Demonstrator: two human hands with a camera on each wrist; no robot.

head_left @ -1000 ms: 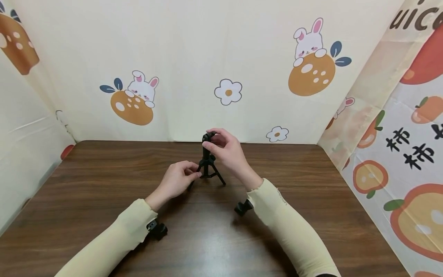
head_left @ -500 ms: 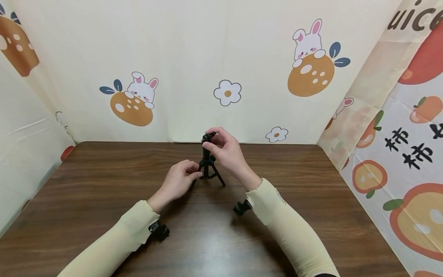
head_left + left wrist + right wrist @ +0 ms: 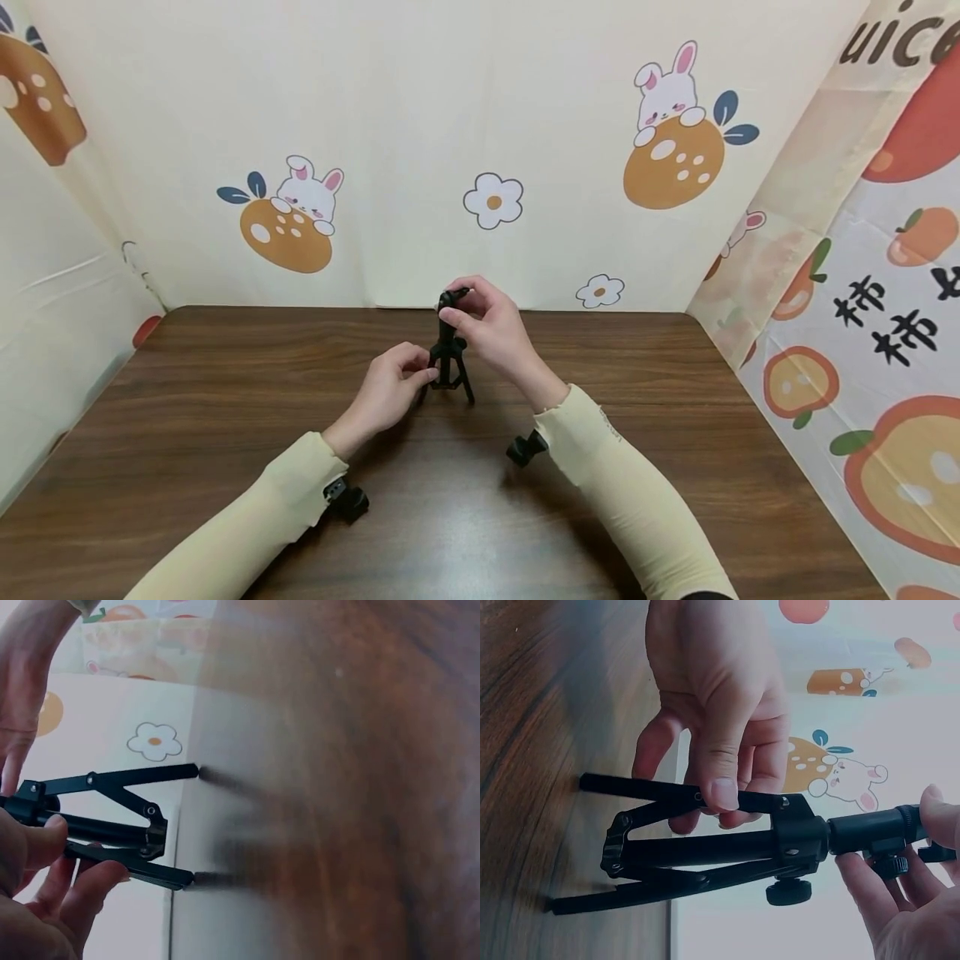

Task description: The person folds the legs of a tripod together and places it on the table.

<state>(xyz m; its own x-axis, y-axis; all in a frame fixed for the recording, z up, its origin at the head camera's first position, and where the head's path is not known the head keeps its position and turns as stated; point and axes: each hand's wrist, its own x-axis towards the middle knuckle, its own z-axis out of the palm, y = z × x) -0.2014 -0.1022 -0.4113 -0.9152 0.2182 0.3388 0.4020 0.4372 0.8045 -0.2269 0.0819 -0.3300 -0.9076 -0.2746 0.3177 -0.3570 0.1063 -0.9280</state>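
A small black tripod (image 3: pixel 446 346) stands upright near the table's far edge, its legs partly spread. My left hand (image 3: pixel 386 390) pinches one leg between thumb and fingers; the right wrist view shows the thumb tip (image 3: pixel 724 793) pressed on that leg. Up at the head of the tripod, my right hand (image 3: pixel 495 329) holds the upper section with thumb and fingers. Two knobs show in the right wrist view: a larger knob (image 3: pixel 789 892) at the collar and a smaller knob (image 3: pixel 890 865) by the right fingers. In the left wrist view the leg braces (image 3: pixel 124 799) join the centre column.
The brown wooden table (image 3: pixel 450 533) spreads around the tripod. A pale curtain (image 3: pixel 405 100) with rabbit and flower prints rises behind it, and a fruit-print cloth (image 3: pixel 817 467) hangs on the right. Small black cameras (image 3: pixel 527 450) sit at both wrists.
The tripod's legs have drawn closer together; the right leg's foot has moved inward to the left. My left hand has shifted slightly up with its leg, while my right hand stays nearly still.
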